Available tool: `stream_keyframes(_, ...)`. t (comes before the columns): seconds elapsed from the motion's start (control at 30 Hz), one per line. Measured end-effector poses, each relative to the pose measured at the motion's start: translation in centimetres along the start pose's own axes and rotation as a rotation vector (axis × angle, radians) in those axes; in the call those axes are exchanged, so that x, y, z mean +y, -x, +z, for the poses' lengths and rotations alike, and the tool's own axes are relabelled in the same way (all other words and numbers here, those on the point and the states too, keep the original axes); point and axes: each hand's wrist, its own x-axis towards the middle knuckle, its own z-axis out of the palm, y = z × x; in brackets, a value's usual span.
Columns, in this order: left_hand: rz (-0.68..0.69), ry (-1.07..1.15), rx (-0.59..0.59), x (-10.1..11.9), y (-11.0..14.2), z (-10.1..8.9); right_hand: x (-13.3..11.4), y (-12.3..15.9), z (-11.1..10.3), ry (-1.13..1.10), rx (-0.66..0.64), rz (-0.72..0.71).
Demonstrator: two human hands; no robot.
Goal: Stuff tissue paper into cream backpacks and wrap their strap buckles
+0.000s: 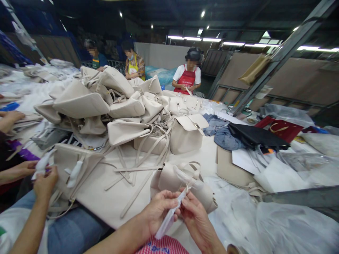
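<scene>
My left hand [159, 210] and my right hand [194, 213] meet low in the middle of the view, both pinching a thin white strip of paper or foam wrap [169, 217] that hangs down between them. Just beyond my fingers lies a cream leather handbag [180, 180] on its side, its strap loop standing up. The strip's upper end reaches toward that bag's strap.
A heap of cream handbags [127, 106] fills the table [119, 197] ahead. At left a co-worker's hands [43, 176] wrap white material on another bag. Dark cloth, a black bag [254, 135], a red bag [284, 128] and clear plastic bags [286, 225] lie right. Three people work at the far side.
</scene>
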Motion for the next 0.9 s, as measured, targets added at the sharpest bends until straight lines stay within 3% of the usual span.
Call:
stream_keyframes(0.13, -0.197, 0.153, -0.126, 0.3, -0.2, -0.5, 0.3, -0.2, -0.3, -0.042, -0.083, -0.022)
stream_keyframes(0.27, -0.233, 0.204, -0.145, -0.1, -0.4, -0.8, 0.6, -0.8, -0.1, -0.036, -0.137, -0.052)
stream_keyframes(0.37, -0.147, 0.107, -0.109, -0.4, -0.3, -0.6, 0.5, -0.9, 0.2, -0.005, -0.121, -0.043)
stream_keyframes(0.53, 0.203, -0.167, 0.0, -0.9, -0.3, -0.2, -0.3, 0.2, -0.4, 0.083, -0.061, -0.062)
stream_keyframes(0.6, 0.281, -0.268, 0.014, -0.9, -0.5, -0.2, -0.4, 0.6, -1.0, 0.038, -0.016, -0.072)
stream_keyframes(0.77, 0.321, -0.382, -0.001, -1.2, -0.9, -0.2, 0.4, 0.7, -1.9, 0.032, 0.012, -0.114)
stream_keyframes(0.83, 0.321, -0.405, -0.004, -1.2, -1.0, -0.5, 0.2, 0.7, -1.8, 0.191, 0.048, -0.108)
stream_keyframes(0.9, 0.294, -0.446, 0.015, -1.2, -1.2, -1.0, -0.8, 1.1, -1.7, 0.467, 0.184, -0.161)
